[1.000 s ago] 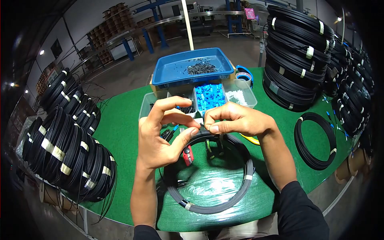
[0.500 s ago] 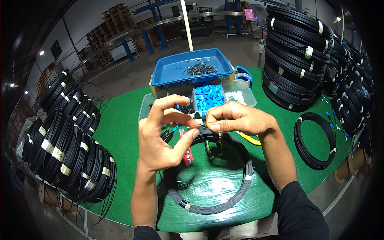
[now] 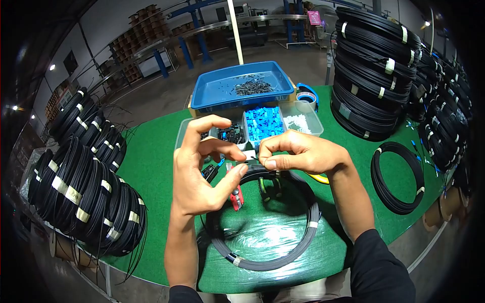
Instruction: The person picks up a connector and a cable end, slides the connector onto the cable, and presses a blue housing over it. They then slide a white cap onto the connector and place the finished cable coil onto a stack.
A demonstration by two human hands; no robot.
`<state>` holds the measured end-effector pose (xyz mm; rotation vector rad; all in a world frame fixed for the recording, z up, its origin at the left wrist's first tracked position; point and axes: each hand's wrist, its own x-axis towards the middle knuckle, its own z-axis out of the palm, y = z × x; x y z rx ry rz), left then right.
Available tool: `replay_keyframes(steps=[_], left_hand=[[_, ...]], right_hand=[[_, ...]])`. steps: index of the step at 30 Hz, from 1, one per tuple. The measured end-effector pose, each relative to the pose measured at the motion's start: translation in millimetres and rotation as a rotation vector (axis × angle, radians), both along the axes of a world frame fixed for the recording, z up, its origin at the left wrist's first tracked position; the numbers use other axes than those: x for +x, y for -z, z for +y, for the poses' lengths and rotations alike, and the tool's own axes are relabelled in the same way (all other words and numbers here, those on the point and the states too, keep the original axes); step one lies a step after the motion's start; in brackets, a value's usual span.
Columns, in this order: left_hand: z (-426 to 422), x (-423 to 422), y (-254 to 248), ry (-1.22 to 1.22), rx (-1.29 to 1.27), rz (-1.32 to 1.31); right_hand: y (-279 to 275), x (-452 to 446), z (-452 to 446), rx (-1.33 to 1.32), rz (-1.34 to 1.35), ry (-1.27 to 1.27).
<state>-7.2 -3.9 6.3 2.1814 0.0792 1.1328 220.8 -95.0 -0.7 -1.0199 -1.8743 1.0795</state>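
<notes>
Closest in, a cable coil [image 3: 278, 264] lies flat on the green table [image 3: 151, 151], below both hands: a neat grey-black ring, many fine turns, glossy where light catches it, pale bands [image 3: 314, 224] wrapped round, any print on them too small to read. Above it, the left hand [image 3: 199, 177] has thumb and fingers curled but spread, a gap between the tips. And the right hand [image 3: 305, 151] is pinching, thumb against forefinger, on a thin dark strand [image 3: 255, 158] poking out leftward; where it leads, I can't tell. A red tool [image 3: 236, 198] sits inside the ring's left side. Beyond, blue connectors [image 3: 263, 121] fill one bin, white pieces [image 3: 297, 122] the next. Behind those, a blue tray [image 3: 199, 96] of dark bits, and way back a pink sign [image 3: 314, 18], its lettering illegible.
</notes>
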Motion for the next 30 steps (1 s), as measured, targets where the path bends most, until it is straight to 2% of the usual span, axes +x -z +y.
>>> replay_keyframes(steps=[8,11,13,15,16,17,19,25,27,30], left_hand=[[8.7,-2.9,4.8,0.002,-0.056,-0.012],[11.4,-4.7,2.7,-0.006,-0.267,-0.229],[21.5,-0.1,11.7,0.021,-0.268,-0.28],[26.3,9.0,20.3,-0.021,-0.217,-0.168],[25.3,15.1,27.2,-0.026,-0.214,-0.105],[22.6,25.5,32.6,0.024,-0.16,-0.111],[16.3,41.9,43.5,-0.058,0.004,-0.087],[3.0,48.8,56.5,-0.114,0.069,-0.125],[2.4,50.1,55.3,-0.112,0.076,-0.17],[6.6,47.1,55.7,-0.085,0.085,-0.125]], right_hand=[[0.0,-1.3,0.7,0.018,0.009,0.04],[5.4,1.3,3.9,0.118,0.099,0.141],[3.7,-7.0,5.0,0.325,0.204,0.258],[3.4,-18.2,7.7,0.574,0.181,0.47],[3.9,-21.0,10.2,0.788,0.087,0.583],[3.2,-22.8,10.5,0.873,0.034,0.637],[4.8,-26.4,11.7,0.982,-0.031,0.697],[2.9,-33.0,7.9,0.989,-0.111,0.799],[6.4,-30.9,10.6,0.863,0.13,0.693],[4.1,-25.5,7.9,0.811,0.143,0.684]])
